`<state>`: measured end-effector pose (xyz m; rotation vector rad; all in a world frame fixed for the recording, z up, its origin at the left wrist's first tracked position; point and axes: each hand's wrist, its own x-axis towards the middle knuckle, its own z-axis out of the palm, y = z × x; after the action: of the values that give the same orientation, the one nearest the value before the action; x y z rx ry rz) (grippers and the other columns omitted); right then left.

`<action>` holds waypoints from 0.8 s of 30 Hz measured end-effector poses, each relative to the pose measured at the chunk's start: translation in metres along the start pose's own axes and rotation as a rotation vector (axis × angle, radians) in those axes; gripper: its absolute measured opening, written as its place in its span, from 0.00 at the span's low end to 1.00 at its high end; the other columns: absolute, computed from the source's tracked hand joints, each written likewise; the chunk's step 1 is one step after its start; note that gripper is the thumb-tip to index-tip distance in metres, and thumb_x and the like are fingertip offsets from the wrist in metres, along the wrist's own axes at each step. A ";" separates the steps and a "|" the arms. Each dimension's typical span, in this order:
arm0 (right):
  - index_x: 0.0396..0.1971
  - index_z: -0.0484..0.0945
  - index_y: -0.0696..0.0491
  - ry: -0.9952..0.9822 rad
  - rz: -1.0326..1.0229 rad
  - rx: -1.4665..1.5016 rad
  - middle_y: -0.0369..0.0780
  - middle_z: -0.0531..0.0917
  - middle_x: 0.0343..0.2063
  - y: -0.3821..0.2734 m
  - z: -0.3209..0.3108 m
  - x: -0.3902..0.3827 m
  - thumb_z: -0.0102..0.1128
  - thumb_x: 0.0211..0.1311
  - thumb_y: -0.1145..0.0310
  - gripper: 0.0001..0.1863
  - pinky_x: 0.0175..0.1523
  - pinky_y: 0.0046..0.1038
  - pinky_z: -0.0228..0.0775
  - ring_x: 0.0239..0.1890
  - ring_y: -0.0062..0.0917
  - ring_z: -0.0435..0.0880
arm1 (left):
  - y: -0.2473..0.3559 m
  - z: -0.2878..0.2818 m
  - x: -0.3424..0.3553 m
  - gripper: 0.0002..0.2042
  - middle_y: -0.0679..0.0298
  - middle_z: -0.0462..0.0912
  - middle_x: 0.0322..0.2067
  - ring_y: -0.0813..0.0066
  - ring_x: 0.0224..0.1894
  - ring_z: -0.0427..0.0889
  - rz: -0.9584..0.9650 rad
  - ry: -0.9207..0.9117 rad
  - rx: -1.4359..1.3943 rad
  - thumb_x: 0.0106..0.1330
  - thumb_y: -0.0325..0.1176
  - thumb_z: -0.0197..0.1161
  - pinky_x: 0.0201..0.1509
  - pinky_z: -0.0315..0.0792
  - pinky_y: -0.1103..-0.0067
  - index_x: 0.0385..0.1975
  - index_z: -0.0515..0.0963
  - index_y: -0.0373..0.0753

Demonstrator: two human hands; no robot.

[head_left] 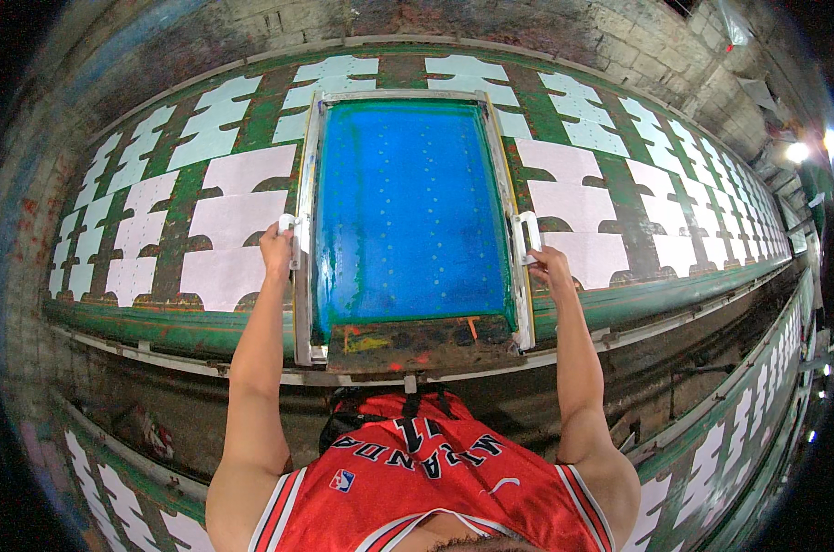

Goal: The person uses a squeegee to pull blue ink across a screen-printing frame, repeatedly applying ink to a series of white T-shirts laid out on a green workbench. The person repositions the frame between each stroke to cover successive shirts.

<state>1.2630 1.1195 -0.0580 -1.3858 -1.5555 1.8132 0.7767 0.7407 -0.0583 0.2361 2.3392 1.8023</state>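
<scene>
A screen printing frame [304, 175] with a blue mesh [408, 212] lies across the long green table in front of me. Small pale dots run in columns down the mesh. My left hand [277, 248] is closed on the white handle [294, 241] at the frame's left side. On the opposite side, the fingers of my right hand [548, 265] are closed around the lower part of the other white handle [527, 235]. Both arms reach forward, and the frame's near end lies by the table's front edge.
Pale cut fabric pieces [224, 216] lie in rows on the green table [491, 69], to both sides of the frame. A second table with similar pieces [712, 469] is behind me, beyond a narrow aisle. A block wall [610, 51] borders the far side.
</scene>
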 end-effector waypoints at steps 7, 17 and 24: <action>0.44 0.83 0.56 -0.029 -0.020 -0.043 0.33 0.81 0.30 0.008 0.003 0.009 0.65 0.63 0.61 0.16 0.38 0.22 0.74 0.32 0.17 0.77 | -0.024 0.004 0.014 0.18 0.58 0.83 0.30 0.73 0.21 0.78 0.044 -0.047 0.155 0.62 0.26 0.59 0.22 0.71 0.74 0.52 0.79 0.31; 0.57 0.75 0.58 -0.058 -0.666 -0.795 0.54 0.77 0.56 -0.015 0.076 -0.092 0.70 0.55 0.42 0.39 0.67 0.45 0.64 0.61 0.48 0.74 | -0.001 -0.006 0.030 0.24 0.52 0.81 0.28 0.65 0.19 0.81 -0.193 -0.291 0.238 0.59 0.25 0.55 0.20 0.74 0.69 0.59 0.71 0.33; 0.56 0.75 0.55 -0.806 -1.036 -1.446 0.48 0.77 0.54 -0.003 0.140 -0.191 0.74 0.44 0.54 0.37 0.62 0.42 0.70 0.57 0.42 0.76 | 0.000 0.002 0.019 0.30 0.49 0.82 0.31 0.64 0.20 0.81 -0.018 -0.313 0.324 0.56 0.22 0.51 0.20 0.74 0.69 0.63 0.69 0.46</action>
<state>1.2280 0.8961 0.0120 0.2425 -3.3186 0.3605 0.7581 0.7467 -0.0599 0.4986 2.3753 1.2600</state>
